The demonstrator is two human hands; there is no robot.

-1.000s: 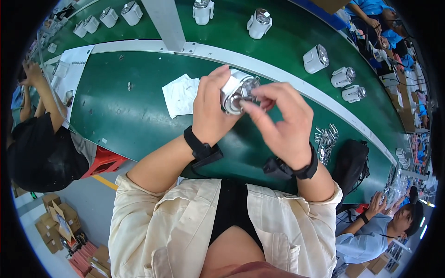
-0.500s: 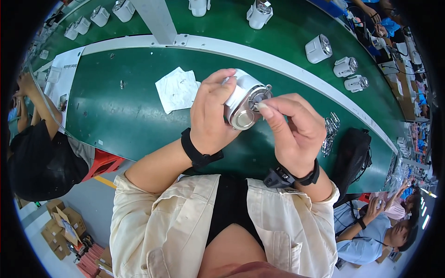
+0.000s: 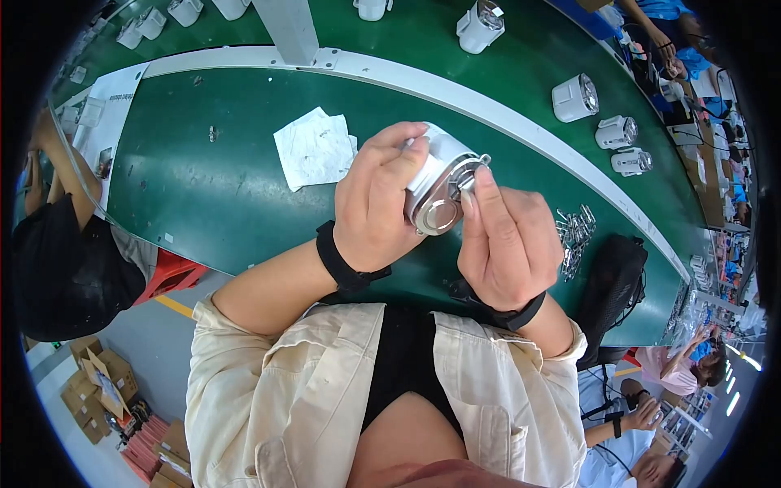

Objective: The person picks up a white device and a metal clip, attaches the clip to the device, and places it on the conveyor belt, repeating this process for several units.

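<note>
My left hand (image 3: 374, 195) is wrapped round a white rounded device housing (image 3: 443, 150), which it holds tilted above the green table. The housing's end toward me and to the right is shiny metal, with a round silver disc (image 3: 439, 215) and a darker round recess beside it. At that recess my right hand (image 3: 512, 244) is closed in a pinch, thumb and forefinger pressed to the metal. What the fingertips pinch, if anything, is hidden. A small metal loop (image 3: 486, 159) sticks out at the housing's upper right edge.
White paper sheets (image 3: 313, 150) lie left of my left hand. A pile of metal clips (image 3: 576, 236) and a black bag (image 3: 614, 281) lie to the right. Beyond a white rail (image 3: 488, 118) with a post (image 3: 289, 32), several similar white devices (image 3: 575, 99) stand. A person (image 3: 73, 252) sits at left.
My right hand has turned, its fingers now pointing up over the recess in a tighter pinch. The housing has shifted slightly right and down in the picture, and my view has moved a little.
</note>
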